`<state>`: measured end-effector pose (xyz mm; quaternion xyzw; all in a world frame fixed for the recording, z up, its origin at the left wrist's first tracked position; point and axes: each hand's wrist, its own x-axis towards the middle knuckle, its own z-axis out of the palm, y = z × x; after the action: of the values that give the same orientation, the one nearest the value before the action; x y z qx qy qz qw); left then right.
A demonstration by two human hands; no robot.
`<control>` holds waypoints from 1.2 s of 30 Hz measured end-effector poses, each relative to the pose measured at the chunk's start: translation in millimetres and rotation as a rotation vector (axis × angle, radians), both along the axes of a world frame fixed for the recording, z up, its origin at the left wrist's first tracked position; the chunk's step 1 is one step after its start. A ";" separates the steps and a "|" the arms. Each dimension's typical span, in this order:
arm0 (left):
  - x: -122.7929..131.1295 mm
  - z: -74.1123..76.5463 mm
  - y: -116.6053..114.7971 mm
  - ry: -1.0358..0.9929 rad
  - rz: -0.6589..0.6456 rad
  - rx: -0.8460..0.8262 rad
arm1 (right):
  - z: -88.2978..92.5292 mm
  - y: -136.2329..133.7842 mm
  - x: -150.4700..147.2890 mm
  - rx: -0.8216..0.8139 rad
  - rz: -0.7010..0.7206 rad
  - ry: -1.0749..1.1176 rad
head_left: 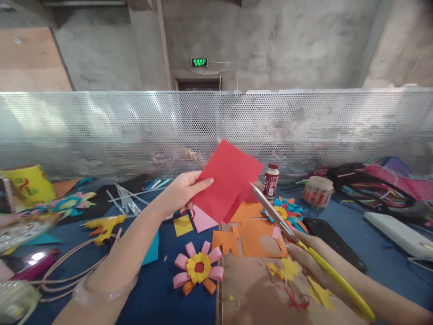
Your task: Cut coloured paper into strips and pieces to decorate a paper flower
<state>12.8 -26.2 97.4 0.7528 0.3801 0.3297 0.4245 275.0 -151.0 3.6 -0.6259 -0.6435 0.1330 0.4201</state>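
My left hand (184,192) pinches a sheet of red paper (226,180) by its left edge, thumb on top. The sheet is raised above the table and seems folded or doubled at its lower right edge. In my right hand (301,255) is a pair of scissors (274,215) with yellow handles, blades pointing up and left. Their tips are by the paper's right edge; whether they touch it I cannot tell. Below the sheet lies a paper flower (199,267) with pink and orange loops and a yellow centre. Cut orange paper (252,237) lies to its right.
Left are a yellow glue gun (106,226) with a looping cord and clear glue sticks (126,198). Right are a small bottle (271,181), a tape roll (318,191), a black phone (333,241) and a white box-like object (399,234). A perforated metal panel (162,122) stands behind.
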 end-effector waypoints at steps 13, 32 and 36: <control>13.7 -7.4 -4.0 -0.068 -0.002 0.012 | 49.4 57.3 -52.1 0.216 0.032 0.750; 3.8 -19.3 13.4 -0.138 -0.149 -0.193 | 32.5 79.2 -49.9 0.092 0.198 0.745; 3.8 -23.7 14.2 -0.110 -0.232 -0.227 | 36.9 70.9 -50.5 0.014 0.269 0.636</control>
<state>16.6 -12.0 73.7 0.7196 0.3015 0.2741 0.5623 224.5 -80.1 40.4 -0.4598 -0.5578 0.3712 0.5828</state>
